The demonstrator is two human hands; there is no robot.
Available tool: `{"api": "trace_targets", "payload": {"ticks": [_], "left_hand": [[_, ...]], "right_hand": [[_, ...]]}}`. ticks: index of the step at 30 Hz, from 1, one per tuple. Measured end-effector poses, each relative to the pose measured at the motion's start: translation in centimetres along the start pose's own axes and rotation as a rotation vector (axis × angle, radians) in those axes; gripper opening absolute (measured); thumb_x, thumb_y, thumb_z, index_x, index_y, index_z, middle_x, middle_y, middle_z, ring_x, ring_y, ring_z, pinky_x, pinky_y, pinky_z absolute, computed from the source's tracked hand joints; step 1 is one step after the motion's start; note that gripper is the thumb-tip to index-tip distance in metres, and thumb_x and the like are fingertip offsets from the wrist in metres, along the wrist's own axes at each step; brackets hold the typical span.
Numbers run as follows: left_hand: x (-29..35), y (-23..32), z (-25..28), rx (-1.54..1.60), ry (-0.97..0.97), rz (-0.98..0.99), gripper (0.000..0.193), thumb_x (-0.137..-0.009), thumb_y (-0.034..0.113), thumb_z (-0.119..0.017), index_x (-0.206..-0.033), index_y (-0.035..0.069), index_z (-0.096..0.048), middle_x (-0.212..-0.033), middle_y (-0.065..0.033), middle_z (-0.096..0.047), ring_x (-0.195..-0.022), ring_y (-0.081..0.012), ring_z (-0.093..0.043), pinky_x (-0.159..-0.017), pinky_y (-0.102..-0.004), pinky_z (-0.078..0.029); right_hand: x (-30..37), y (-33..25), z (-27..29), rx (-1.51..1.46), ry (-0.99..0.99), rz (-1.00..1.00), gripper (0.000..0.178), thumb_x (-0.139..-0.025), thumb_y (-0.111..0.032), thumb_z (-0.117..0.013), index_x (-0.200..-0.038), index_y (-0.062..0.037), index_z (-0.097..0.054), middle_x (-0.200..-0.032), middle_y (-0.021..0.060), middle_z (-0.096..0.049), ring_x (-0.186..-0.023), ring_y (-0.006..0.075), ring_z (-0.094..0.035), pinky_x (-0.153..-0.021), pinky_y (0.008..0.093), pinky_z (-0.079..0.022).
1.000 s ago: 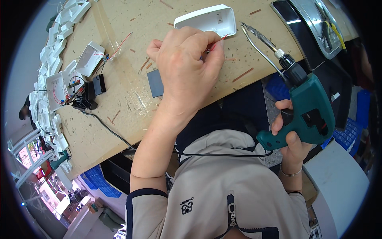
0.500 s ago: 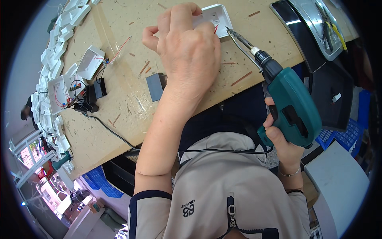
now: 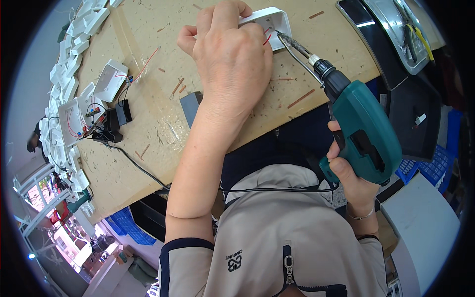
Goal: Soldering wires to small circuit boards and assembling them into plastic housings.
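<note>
My left hand (image 3: 230, 64) is closed on the left side of a small white plastic box (image 3: 282, 21) at the table's near right part. Its fingertips are partly hidden behind the hand and inside the box. A short red wire (image 3: 267, 39) shows beside the index finger, within the box. My right hand (image 3: 352, 180) grips the handle of a teal soldering gun (image 3: 371, 126), fingers wrapped round it. The gun's dark tip reaches over the box's near right rim, close to the red wire; whether they touch I cannot tell. Left of my wrist lies a dark grey block (image 3: 189, 106).
White boxes with wires and small boards (image 3: 71, 121) stand at the left, near a long pile of white casings (image 3: 64, 74). A black cord (image 3: 277, 188) crosses my lap to the gun. A phone (image 3: 368, 39) and a metal tray (image 3: 415, 54) with pliers lie right.
The white box has tilted and shifted slightly right, showing more of its near wall. The gun's tip has moved a little left and up toward the red wire. Both hands keep their grip.
</note>
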State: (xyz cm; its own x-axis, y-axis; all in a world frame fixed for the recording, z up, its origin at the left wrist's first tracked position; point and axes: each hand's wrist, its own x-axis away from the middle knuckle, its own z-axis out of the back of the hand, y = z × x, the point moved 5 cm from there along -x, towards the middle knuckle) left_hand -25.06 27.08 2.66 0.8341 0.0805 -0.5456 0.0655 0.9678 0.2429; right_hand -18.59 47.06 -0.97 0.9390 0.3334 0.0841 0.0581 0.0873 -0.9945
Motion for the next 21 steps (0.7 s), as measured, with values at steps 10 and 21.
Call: {"api": "trace_targets", "payload": {"ticks": [10, 21], "left_hand": [[-0.4, 0.1, -0.2, 0.003, -0.047, 0.0, 0.005, -0.062, 0.005, -0.062, -0.062, 0.004, -0.058, -0.09, -0.0069, -0.05, -0.087, -0.0255, -0.047, -0.077, -0.045, -0.029], [-0.5, 0.1, -0.3, -0.01, -0.072, -0.006, 0.006, -0.062, 0.005, -0.063, -0.062, 0.003, -0.057, -0.089, -0.0069, -0.049, -0.086, -0.0256, -0.047, -0.077, -0.0458, -0.03]], "right_hand": [[-0.4, 0.2, -0.4, 0.024, -0.052, 0.074, 0.047, -0.076, -0.008, -0.067, -0.117, 0.0039, -0.047, -0.109, 0.0174, -0.056, -0.072, 0.0099, -0.055, -0.063, 0.0214, -0.048], [-1.1, 0.2, -0.7, 0.08, -0.028, 0.076, 0.043, -0.077, -0.007, -0.067, -0.114, 0.0037, -0.049, -0.107, 0.0145, -0.057, -0.071, 0.0097, -0.054, -0.06, 0.0202, -0.046]]}}
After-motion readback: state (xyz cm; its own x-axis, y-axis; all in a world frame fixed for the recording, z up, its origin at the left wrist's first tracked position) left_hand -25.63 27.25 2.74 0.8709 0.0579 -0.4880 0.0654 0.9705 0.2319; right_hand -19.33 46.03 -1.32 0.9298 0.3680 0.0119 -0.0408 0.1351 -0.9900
